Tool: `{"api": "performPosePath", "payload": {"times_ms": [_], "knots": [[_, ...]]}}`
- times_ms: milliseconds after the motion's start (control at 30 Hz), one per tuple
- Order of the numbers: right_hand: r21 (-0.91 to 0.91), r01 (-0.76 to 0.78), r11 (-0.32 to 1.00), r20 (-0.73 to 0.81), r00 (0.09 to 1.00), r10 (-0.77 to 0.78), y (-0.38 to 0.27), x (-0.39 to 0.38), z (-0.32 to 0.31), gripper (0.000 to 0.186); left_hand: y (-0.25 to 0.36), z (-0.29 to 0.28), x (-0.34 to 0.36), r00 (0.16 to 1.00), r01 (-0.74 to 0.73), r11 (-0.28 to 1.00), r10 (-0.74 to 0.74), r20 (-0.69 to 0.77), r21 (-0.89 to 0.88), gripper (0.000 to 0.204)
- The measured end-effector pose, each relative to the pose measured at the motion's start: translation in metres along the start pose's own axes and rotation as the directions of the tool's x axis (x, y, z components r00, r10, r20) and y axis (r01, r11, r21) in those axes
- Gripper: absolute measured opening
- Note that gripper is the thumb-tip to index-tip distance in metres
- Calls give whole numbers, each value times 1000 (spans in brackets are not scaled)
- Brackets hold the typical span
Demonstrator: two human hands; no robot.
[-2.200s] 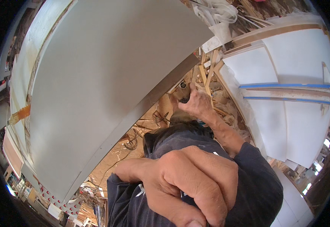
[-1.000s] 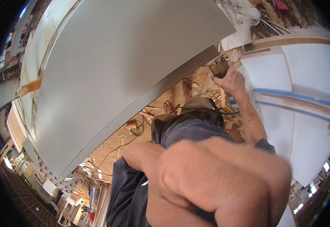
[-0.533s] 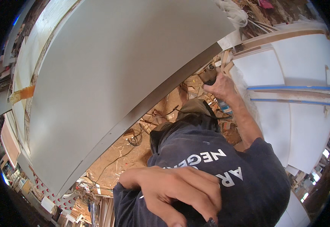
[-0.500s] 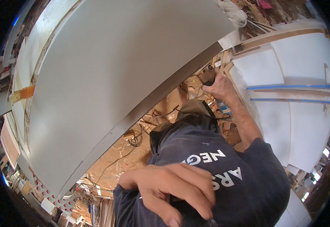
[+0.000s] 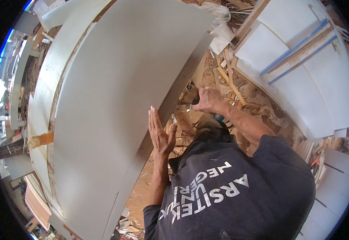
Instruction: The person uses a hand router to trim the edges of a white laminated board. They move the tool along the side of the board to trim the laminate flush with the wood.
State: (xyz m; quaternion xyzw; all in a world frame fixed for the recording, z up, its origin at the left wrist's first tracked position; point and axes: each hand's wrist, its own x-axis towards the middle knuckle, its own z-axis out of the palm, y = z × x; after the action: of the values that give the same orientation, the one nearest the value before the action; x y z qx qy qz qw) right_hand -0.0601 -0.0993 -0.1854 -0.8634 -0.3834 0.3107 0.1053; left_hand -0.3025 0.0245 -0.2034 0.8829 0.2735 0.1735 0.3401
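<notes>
Grey panel (image 5: 114, 80): leftward; long edge runs near-left to far-right
Left hand (image 5: 161, 134): nearer panel; fingers straight, empty
Right hand (image 5: 211, 100): fingers around tool (image 5: 189, 95), beside edge

Soft, moderately bright light, looking like daylight, falls over the scene. Beyond the left edge of the grey panel (image 5: 102, 132), a white patch (image 5: 0, 98) burns out, fringed with blue. A broad, faint shade crosses the panel's middle, paling toward the left edge; its right side face is distinctly darker. The white panels (image 5: 318, 94) read bright with gentle shading. The dark shirt (image 5: 274, 204) swallows most folds. Left grip (image 5: 161, 134) and right grip (image 5: 209, 100) are fairly crisp; the tool (image 5: 188, 95) sits in shadow, its details hard to read. Fisheye curvature bows the panel's edges, clutter toward the rim smears, and the corners go black.
</notes>
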Motion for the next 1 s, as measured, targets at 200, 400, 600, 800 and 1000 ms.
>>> {"api": "performPosePath", "payload": {"times_ms": [200,400,600,800,1000], "knots": [[15,49,999,-2,999,-49,-28,-24,32,74,-8,12,1,996,-68,997,65,55,44,90],[23,42,999,-77,996,-40,-11,-16,24,71,-4,18,4,996,-91,986,87,34,141,86],[-3,-48,999,-74,996,47,35,25,-29,70,18,51,24,984,-171,983,167,61,73,85],[-26,-41,999,-106,994,38,92,65,-75,79,53,95,75,975,-13,986,-23,219,165,85],[-67,-129,989,-31,991,127,155,106,-120,100,78,143,110,947,-98,970,22,321,223,86]]}}
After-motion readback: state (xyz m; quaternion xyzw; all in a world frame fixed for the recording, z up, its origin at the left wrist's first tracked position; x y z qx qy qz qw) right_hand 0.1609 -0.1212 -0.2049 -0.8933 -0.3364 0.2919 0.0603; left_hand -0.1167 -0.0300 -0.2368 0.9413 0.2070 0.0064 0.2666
